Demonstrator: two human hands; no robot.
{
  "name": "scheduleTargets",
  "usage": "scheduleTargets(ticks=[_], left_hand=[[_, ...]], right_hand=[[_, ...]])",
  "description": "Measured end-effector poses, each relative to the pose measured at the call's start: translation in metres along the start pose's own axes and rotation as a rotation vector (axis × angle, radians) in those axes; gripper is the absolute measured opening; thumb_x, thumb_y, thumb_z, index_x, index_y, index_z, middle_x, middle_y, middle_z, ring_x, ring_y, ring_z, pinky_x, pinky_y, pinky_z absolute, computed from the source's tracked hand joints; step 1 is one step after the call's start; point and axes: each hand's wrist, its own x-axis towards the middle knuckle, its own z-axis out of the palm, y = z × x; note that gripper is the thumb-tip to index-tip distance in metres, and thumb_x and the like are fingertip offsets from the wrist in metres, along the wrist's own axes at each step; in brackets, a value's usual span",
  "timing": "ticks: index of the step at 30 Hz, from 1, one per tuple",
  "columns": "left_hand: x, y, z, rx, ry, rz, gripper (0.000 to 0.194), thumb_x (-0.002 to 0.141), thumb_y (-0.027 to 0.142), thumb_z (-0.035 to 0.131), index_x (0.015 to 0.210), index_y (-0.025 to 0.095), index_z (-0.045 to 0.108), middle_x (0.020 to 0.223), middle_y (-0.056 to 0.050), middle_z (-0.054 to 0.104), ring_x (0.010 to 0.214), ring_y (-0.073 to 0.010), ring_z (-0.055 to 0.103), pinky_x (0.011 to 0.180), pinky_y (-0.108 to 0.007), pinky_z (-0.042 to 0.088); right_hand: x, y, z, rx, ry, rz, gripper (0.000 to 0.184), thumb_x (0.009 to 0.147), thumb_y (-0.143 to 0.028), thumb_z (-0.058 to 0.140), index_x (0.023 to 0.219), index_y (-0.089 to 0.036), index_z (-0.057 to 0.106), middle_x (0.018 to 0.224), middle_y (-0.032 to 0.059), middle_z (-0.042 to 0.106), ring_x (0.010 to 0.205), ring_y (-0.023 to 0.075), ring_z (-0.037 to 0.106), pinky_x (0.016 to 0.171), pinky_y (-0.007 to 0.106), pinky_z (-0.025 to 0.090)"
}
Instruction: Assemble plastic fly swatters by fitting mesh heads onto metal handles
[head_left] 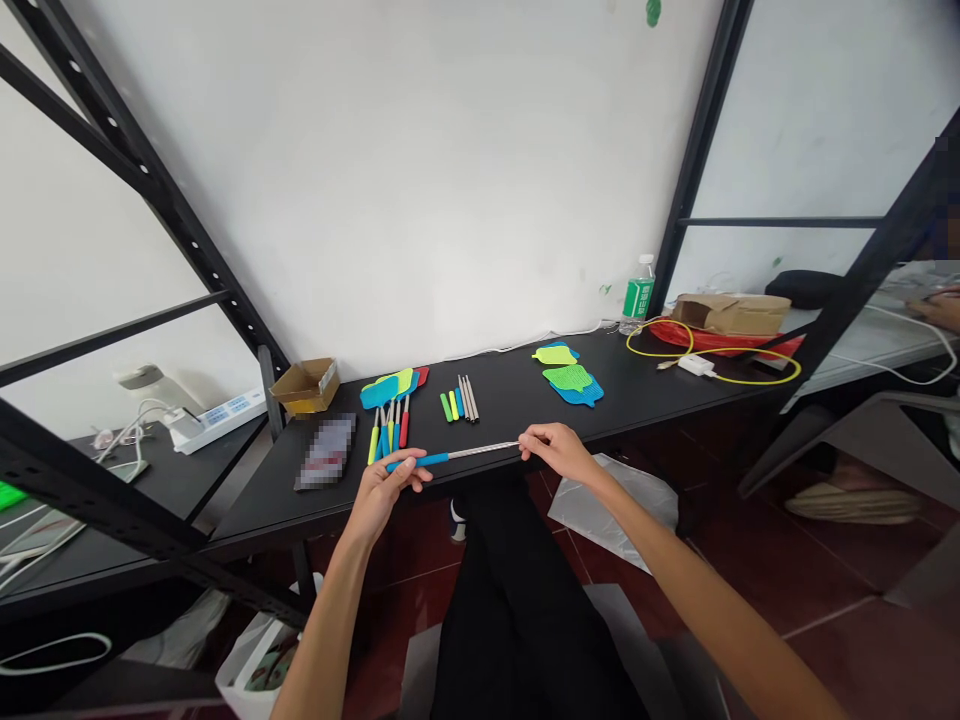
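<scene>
My left hand (pixel 388 480) closed on blue handle (pixel 433 460), right hand (pixel 556 450) pinching end of metal rod (pixel 484 449); skewed push could bend rod between them.

Left hand (pixel 388 482) grips the blue handle (pixel 431 460) out over the front of the black table (pixel 510 420), and right hand (pixel 553 450) pinches the far tip of its silvery rod (pixel 484 450). Behind them lie green, yellow and blue loose handles (pixel 452 405) beside a row of metal rods (pixel 469 398). Over on the left, fly swatters (pixel 390 400) fan out near a small open carton (pixel 305 386); on the right, green, yellow and blue swatter heads (pixel 574 383) sit in two overlapping piles, with a bottle (pixel 637 295) standing by the wall.
</scene>
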Motion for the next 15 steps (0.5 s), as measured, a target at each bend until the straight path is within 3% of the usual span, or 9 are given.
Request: scheduleTargets(ticks=[5, 10, 15], left_hand=[[0.0003, -0.0007, -0.0006, 0.012, 0.004, 0.003, 0.039, 0.083, 0.043, 0.075, 0.106, 0.011, 0.073, 0.078, -0.010, 0.075, 0.063, -0.0159, 0.060, 0.066, -0.030, 0.050], [0.0011, -0.0023, -0.0019, 0.004, 0.001, 0.006, 0.038, 0.084, 0.043, 0.075, 0.106, 0.012, 0.073, 0.078, -0.010, 0.075, 0.063, -0.0162, 0.060, 0.066, -0.030, 0.050], [0.0007, -0.0008, -0.0008, 0.005, 0.004, 0.002, 0.039, 0.083, 0.043, 0.075, 0.105, 0.012, 0.073, 0.077, -0.009, 0.074, 0.062, -0.0161, 0.061, 0.065, -0.029, 0.050]], right_hand=[[0.0007, -0.0002, 0.0007, 0.092, -0.017, 0.022, 0.027, 0.086, -0.047, 0.063, 0.099, -0.024, 0.067, 0.078, -0.0009, 0.075, 0.061, 0.0155, 0.057, 0.064, 0.028, 0.040], [0.0006, -0.0004, 0.0012, 0.094, -0.019, 0.014, 0.018, 0.085, -0.041, 0.063, 0.089, -0.024, 0.065, 0.077, -0.0011, 0.074, 0.059, 0.0144, 0.056, 0.063, 0.028, 0.040], [0.0000, -0.0004, 0.0006, 0.063, -0.017, 0.009, 0.025, 0.089, -0.044, 0.059, 0.081, -0.023, 0.069, 0.074, -0.0003, 0.073, 0.059, 0.0145, 0.056, 0.061, 0.027, 0.037]])
